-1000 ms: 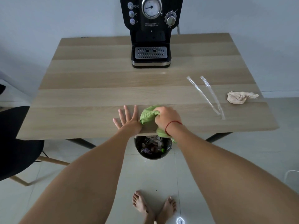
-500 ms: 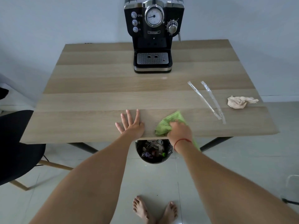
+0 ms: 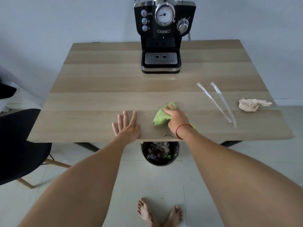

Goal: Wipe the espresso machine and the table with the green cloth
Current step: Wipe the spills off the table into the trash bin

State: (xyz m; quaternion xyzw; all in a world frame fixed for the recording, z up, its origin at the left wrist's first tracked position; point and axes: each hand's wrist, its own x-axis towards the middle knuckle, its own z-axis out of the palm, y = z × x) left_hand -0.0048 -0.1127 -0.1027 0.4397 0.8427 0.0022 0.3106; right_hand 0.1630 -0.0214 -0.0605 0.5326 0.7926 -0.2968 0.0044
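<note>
Wiping of the bench (image 3: 101, 102) is under way in the head view, and I judge the job only partly done. The right hand (image 3: 177, 117) presses the green cloth (image 3: 161, 116) flat against the wood near the front edge, fingers curled over the bunched fabric and gripping it. The cloth lies directly under that hand, its ribbed part sticking out to the left of the fingers and a small green strip showing on the other side of the wrist. The left hand (image 3: 127, 126) lies open, palm down and fingers spread, just beside the cloth but not touching it, apparently steadying the body.

A scatter of dark crumbs (image 3: 167, 135) sits at the bench's front lip, just nearer the person than the cloth and right above the black waste bin (image 3: 159, 154) on the floor; my guess is that these are meant to go over the edge into it. Further right, two clear plastic wrappers (image 3: 218, 104) and a crumpled beige tissue (image 3: 250, 104) lie on the wood, well apart from the cloth, so that side looks undone. The espresso machine (image 3: 164, 35) stands at the back of the bench, far from both hands; whether it has been wiped cannot be told from its look. The left half of the bench shows no visible dirt.
</note>
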